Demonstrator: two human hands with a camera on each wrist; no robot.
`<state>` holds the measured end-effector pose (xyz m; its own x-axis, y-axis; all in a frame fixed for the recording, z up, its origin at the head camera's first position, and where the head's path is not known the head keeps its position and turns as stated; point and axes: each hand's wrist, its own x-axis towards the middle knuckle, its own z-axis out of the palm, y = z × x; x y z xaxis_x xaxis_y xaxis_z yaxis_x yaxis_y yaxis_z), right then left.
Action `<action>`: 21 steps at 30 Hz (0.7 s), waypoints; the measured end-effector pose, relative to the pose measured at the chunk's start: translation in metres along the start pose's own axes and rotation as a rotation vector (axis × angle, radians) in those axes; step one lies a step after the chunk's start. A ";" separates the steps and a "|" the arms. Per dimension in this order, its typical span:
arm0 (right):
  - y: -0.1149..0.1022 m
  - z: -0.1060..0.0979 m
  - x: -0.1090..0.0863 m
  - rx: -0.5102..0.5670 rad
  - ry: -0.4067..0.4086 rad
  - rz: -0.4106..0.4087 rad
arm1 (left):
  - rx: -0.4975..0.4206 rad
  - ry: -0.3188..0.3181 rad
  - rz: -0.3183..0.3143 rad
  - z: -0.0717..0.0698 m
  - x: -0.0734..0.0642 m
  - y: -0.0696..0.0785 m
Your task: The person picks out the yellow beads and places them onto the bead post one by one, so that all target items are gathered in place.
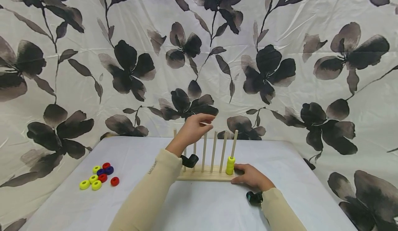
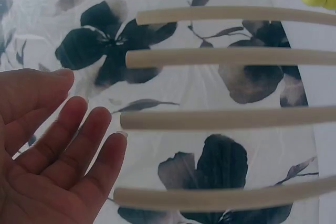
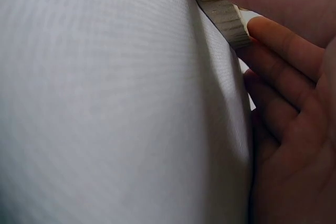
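A wooden peg rack (image 1: 205, 177) stands on the table, with several upright dowels (image 2: 220, 119) in a row. Yellow rings (image 1: 230, 165) are stacked low on its rightmost dowel. My left hand (image 1: 196, 129) is raised by the dowel tops, its fingers loosely bent and nothing between them. In the left wrist view that hand (image 2: 58, 150) is just off the dowel ends, palm showing. At the rack's right end my right hand (image 1: 250, 176) grips the base, thumb in front and fingers behind. The right wrist view shows the base's end (image 3: 226, 22) between thumb and fingers.
Loose rings lie in a group on the left of the white table (image 1: 143, 155): several yellow rings (image 1: 96, 185), some red rings (image 1: 114, 181) and blue rings (image 1: 109, 170). Behind the table hangs a flower-patterned cloth (image 1: 199, 68).
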<state>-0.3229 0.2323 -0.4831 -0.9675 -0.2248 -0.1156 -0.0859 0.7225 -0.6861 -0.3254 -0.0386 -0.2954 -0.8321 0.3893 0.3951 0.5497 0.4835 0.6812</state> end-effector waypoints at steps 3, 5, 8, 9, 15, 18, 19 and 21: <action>-0.001 0.000 -0.001 -0.005 -0.001 0.003 | 0.016 0.022 0.003 -0.008 -0.006 -0.003; -0.001 0.000 -0.001 -0.008 -0.001 0.007 | 0.013 0.032 0.004 -0.013 -0.010 -0.005; -0.003 -0.001 -0.002 -0.014 0.002 0.013 | 0.002 0.044 -0.013 -0.020 -0.015 -0.010; -0.003 0.000 -0.002 -0.014 0.002 0.016 | -0.003 0.046 -0.019 -0.022 -0.016 -0.012; -0.002 0.000 -0.001 -0.012 -0.001 0.022 | 0.007 0.081 -0.040 -0.036 -0.027 -0.023; -0.002 0.000 -0.001 -0.008 0.001 0.021 | 0.016 0.101 -0.049 -0.043 -0.033 -0.028; -0.002 0.000 -0.001 -0.005 0.002 0.021 | 0.021 0.108 -0.050 -0.045 -0.035 -0.029; -0.001 0.000 -0.001 0.000 0.006 0.020 | 0.034 0.121 -0.054 -0.049 -0.039 -0.033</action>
<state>-0.3213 0.2319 -0.4825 -0.9703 -0.2069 -0.1250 -0.0670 0.7270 -0.6833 -0.3144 -0.1079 -0.3031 -0.8620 0.2654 0.4318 0.5047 0.5279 0.6830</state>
